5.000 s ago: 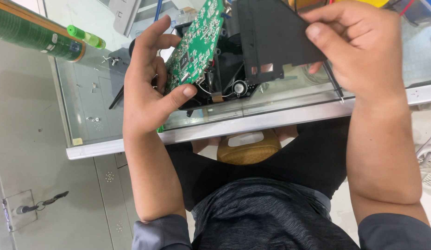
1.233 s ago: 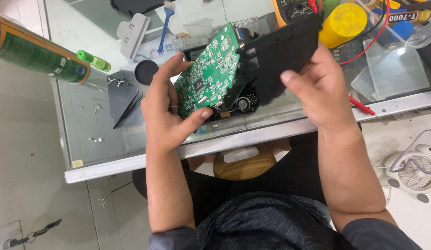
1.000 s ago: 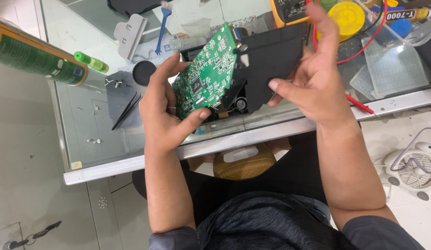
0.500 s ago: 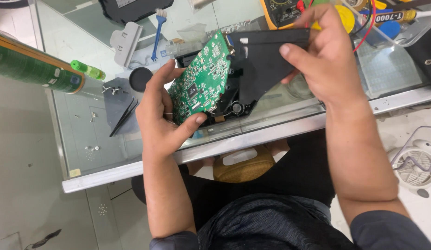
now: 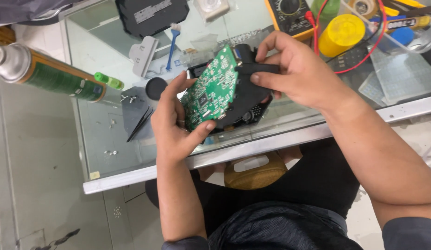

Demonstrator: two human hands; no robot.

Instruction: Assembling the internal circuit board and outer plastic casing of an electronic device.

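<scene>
Far out to the left of the grip, a green spray can (image 5: pixel 51 76) lies on its side at the edge of the glass table (image 5: pixel 252 148). Nearer in, black tweezers (image 5: pixel 140 124) rest on a dark mat, with a round black cap (image 5: pixel 155 88) just above them. The left hand (image 5: pixel 174 125) is closed on the green circuit board (image 5: pixel 210 90), thumb pressed on its lower edge and fingers curled behind its left side, so the board stands tilted above the table, clear of the glass. The board sits against a black housing (image 5: pixel 250 99) (its inner parts are mostly hidden). The right hand (image 5: pixel 301 69) grips that housing from the other side, fingers wrapped over its top edge. Beyond the right hand sit a yellow meter (image 5: pixel 289 14) with red leads and a yellow cap (image 5: pixel 341 34).
</scene>
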